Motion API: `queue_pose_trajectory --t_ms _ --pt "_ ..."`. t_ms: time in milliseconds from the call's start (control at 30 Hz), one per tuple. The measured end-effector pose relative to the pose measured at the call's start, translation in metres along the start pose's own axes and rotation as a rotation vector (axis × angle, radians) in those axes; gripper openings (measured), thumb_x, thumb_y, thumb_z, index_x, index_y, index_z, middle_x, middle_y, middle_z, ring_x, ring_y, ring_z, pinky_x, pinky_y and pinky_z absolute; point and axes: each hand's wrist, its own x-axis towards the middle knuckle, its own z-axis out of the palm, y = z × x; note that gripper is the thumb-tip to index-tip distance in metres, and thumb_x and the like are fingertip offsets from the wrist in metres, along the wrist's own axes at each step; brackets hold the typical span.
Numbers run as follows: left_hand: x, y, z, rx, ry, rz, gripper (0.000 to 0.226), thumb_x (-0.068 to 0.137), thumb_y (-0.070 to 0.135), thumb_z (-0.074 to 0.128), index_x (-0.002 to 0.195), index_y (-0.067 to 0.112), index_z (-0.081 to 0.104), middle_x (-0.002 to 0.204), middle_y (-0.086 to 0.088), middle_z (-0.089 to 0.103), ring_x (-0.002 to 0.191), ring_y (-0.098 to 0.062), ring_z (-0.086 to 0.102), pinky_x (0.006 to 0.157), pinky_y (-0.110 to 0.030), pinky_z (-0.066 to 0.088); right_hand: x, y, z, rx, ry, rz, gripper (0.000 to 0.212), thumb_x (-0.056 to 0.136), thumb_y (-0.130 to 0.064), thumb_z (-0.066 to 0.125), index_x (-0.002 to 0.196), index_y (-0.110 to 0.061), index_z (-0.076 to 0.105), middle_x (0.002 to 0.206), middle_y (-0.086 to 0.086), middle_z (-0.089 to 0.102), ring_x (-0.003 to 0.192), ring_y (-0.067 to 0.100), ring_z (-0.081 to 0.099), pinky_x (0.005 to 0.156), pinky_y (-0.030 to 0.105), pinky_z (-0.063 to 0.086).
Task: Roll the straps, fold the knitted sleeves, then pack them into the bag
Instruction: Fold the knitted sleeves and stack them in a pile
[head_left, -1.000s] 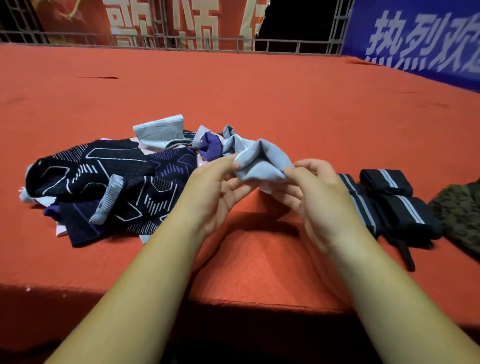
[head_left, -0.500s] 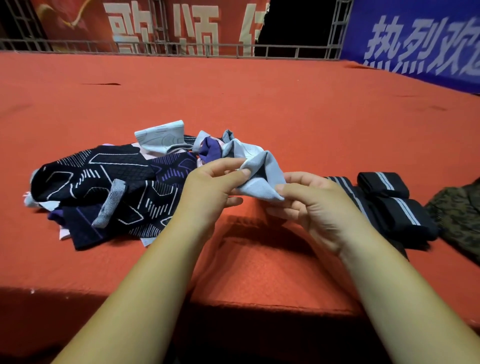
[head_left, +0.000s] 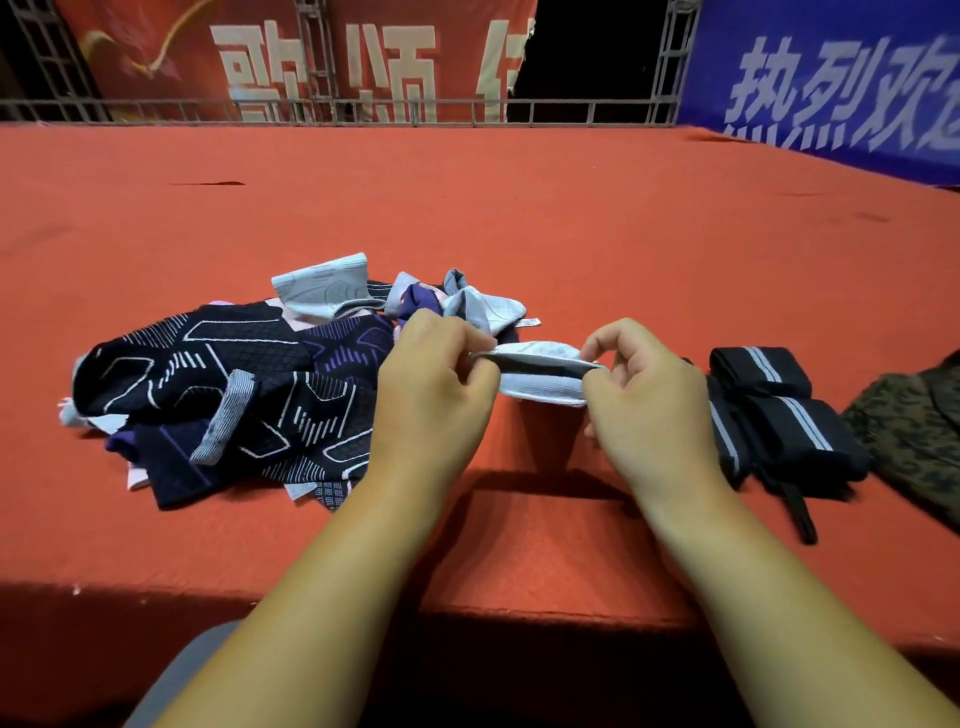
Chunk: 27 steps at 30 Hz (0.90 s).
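Pinching grey sleeve taut between left hand, right hand

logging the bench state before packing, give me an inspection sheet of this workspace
surface: red carpeted platform, a few dark marks
job's things: light grey knitted sleeve stretched between the hands; heap of dark navy patterned knitted sleeves on the left; black rolled straps with grey stripes on the right
clutter: camouflage-patterned fabric at the right edge, possibly the bag
grippers: left hand and right hand each pinch one end of the grey sleeve
cables: nothing seen
surroundings: metal railing, red banner, blue banner behind
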Motion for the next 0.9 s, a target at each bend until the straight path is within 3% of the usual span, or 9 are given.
queue_pose_trajectory --t_ms 133,233,300,367,500,600,700,767,900 --pt "0.002 0.007 0.001 -0.063 0.032 -0.044 0.013 0.085 0.004 0.065 0.092 0.015 0.068 0.093 0.002 0.060 0.080 -0.008 0.056 0.077 -0.015 0.044 0.001 -0.005 -0.002 -0.002 0.030 0.058 0.018 0.090 -0.012 0.056 0.091 -0.026 0.067 0.061 0.005 0.064 0.051 0.019 0.067 0.055 0.045 0.058" --pt "0.002 0.013 0.004 -0.247 -0.052 -0.154 0.013 0.088 0.015 0.063 0.094 0.023 0.070 0.101 0.007 0.064 0.083 -0.018 0.069 0.078 -0.043 0.060 0.001 -0.015 -0.007 0.225 -0.119 0.241 0.030 0.097 -0.006 0.049 0.101 -0.025 0.072 0.074 0.006 0.074 0.051 0.025 0.073 0.048 0.051 0.063" --pt "0.002 0.017 0.005 -0.333 -0.057 -0.208 0.014 0.090 0.016 0.065 0.096 0.025 0.073 0.104 0.007 0.068 0.083 -0.019 0.072 0.079 -0.049 0.061 0.002 -0.017 -0.010 0.266 -0.169 0.267 0.035 0.095 -0.003 0.049 0.104 -0.026 0.074 0.073 0.008 0.070 0.050 0.026 0.071 0.051 0.051 0.064" --pt "0.003 0.021 0.003 -0.409 -0.043 -0.221 0.015 0.093 0.012 0.068 0.097 0.024 0.075 0.106 0.003 0.069 0.081 -0.019 0.074 0.079 -0.047 0.063 0.003 -0.014 -0.013 0.123 -0.133 0.208 0.042 0.088 -0.001 0.050 0.102 -0.031 0.076 0.071 0.007 0.068 0.046 0.024 0.069 0.049 0.037 0.062" --pt "0.002 0.025 0.000 -0.461 -0.070 -0.141 0.021 0.097 -0.002 0.066 0.104 0.014 0.076 0.110 -0.003 0.067 0.088 -0.006 0.070 0.081 -0.022 0.056 0.008 -0.015 -0.021 0.053 -0.073 0.156 0.041 0.087 -0.002 0.050 0.093 -0.029 0.079 0.055 0.002 0.067 0.044 0.020 0.068 0.049 0.021 0.053" --pt "0.004 0.018 0.000 -0.585 -0.164 -0.161 0.043 0.088 -0.008 0.052 0.120 0.013 0.071 0.122 -0.011 0.066 0.105 -0.022 0.070 0.096 -0.044 0.058 0.013 -0.014 -0.024 0.257 -0.092 0.298 0.037 0.089 -0.006 0.046 0.091 -0.017 0.082 0.057 0.014 0.064 0.042 0.023 0.063 0.062 0.039 0.065" --pt "0.004 0.011 -0.002 -0.433 -0.240 -0.140 0.052 0.084 -0.003 0.059 0.129 0.022 0.069 0.123 0.003 0.062 0.097 -0.014 0.064 0.092 -0.024 0.051 0.017 -0.012 -0.023 0.360 -0.138 0.368 0.031 0.085 -0.005 0.045 0.090 0.004 0.075 0.064 0.016 0.046 0.036 0.020 0.045 0.052 0.054 0.061" --pt "0.004 0.005 -0.001 -0.360 -0.278 -0.115 0.044 0.088 -0.001 0.066 0.123 0.026 0.074 0.114 0.011 0.066 0.095 -0.008 0.061 0.086 -0.019 0.045 0.017 -0.009 -0.023 0.334 -0.165 0.345 0.029 0.086 -0.010 0.048 0.090 0.008 0.071 0.066 0.012 0.037 0.037 0.019 0.036 0.050 0.044 0.050" --pt "0.006 -0.003 0.000 -0.443 -0.242 -0.226 0.017 0.102 0.022 0.065 0.112 0.025 0.079 0.098 0.008 0.076 0.093 -0.010 0.063 0.083 -0.040 0.053 0.015 -0.007 -0.024 0.128 -0.152 0.045 0.037 0.090 -0.043 0.056 0.085 -0.009 0.072 0.072 0.007 0.053 0.067 0.014 0.054 0.070 0.037 0.044"
